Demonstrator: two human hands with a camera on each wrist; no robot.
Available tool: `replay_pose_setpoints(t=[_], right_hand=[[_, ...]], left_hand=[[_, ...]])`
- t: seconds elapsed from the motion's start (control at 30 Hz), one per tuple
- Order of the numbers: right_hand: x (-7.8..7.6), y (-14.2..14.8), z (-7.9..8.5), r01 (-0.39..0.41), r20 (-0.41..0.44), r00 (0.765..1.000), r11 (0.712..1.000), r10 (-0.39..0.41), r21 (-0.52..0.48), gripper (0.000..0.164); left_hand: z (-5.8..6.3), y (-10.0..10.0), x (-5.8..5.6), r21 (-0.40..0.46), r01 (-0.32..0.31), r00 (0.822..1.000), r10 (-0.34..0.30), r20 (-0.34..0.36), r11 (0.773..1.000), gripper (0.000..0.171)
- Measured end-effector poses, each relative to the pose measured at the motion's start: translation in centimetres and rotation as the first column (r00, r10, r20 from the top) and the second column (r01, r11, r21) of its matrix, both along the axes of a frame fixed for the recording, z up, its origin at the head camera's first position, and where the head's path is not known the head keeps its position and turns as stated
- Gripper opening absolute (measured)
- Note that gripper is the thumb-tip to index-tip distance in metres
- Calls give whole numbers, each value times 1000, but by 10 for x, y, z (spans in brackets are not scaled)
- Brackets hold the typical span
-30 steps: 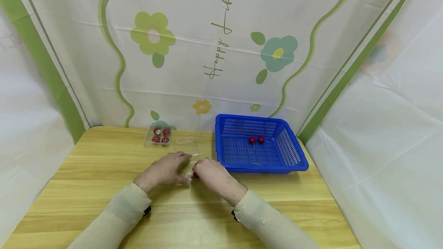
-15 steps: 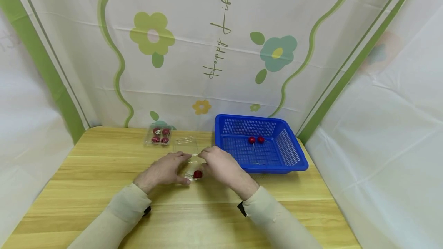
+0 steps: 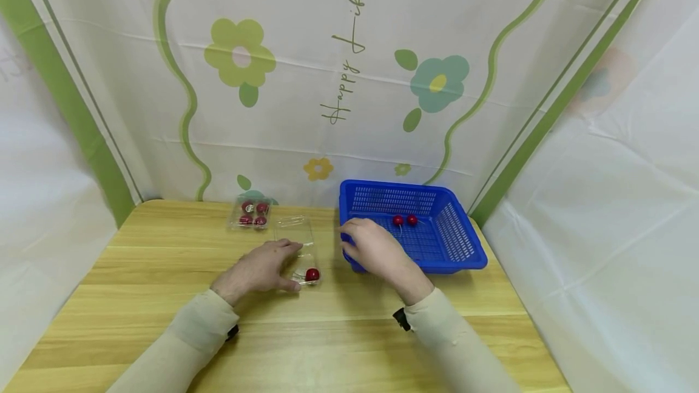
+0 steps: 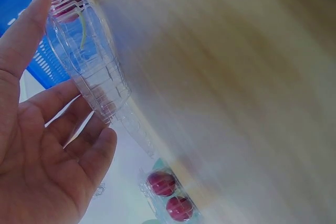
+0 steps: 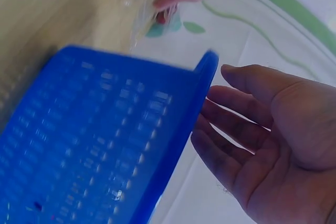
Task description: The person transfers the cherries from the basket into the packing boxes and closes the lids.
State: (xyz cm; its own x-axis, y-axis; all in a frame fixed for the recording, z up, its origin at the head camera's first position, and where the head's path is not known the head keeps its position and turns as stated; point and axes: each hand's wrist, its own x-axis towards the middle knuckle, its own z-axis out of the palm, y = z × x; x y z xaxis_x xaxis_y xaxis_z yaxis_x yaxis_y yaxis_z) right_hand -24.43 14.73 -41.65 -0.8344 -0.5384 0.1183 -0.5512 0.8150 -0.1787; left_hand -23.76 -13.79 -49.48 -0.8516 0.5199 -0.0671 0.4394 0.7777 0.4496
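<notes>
My left hand (image 3: 261, 265) spans a clear plastic box (image 4: 94, 72), thumb at one end and fingertips against its side. Inside the box, at its near right corner, lies a red cherry (image 3: 312, 275) with a green stem. The box's lid (image 3: 293, 230) lies folded back on the table. My right hand (image 3: 379, 250) is over the left rim of a blue basket (image 3: 415, 268), its fingers loosely bent and holding nothing. In the right wrist view the basket wall (image 5: 105, 114) stands beside those fingers. Two more cherries (image 3: 405, 221) lie on the basket floor.
Farther back on the left, a closed clear box (image 3: 253, 213) holds several cherries. The wooden table (image 3: 295, 344) meets a white curtain (image 3: 306, 120) printed with flowers along its back edge. More curtain hangs at both sides.
My right hand has let go of the cherry in the box and moved right and back to the basket's left rim. The left hand stays on the box.
</notes>
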Motion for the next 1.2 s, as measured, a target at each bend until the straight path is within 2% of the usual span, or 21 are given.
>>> replay_pose_setpoints(t=[0.43,0.77,1.03,1.2], right_hand=[[-21,51,1,108,122,986,994,-110,26,38],[-36,88,2,117,299,945,991,-131,64,41],[-44,112,-3,128,351,922,983,-165,128,38],[-47,126,-6,154,412,889,977,-201,146,34]], left_hand=[[1,0,0,-12,-13,1000,14,11,1000,101],[-1,-1,-1,-15,-16,1000,16,9,1000,101],[-2,0,-2,-23,-7,1000,7,4,1000,101],[-2,0,-2,-26,-8,1000,8,-1,1000,101]])
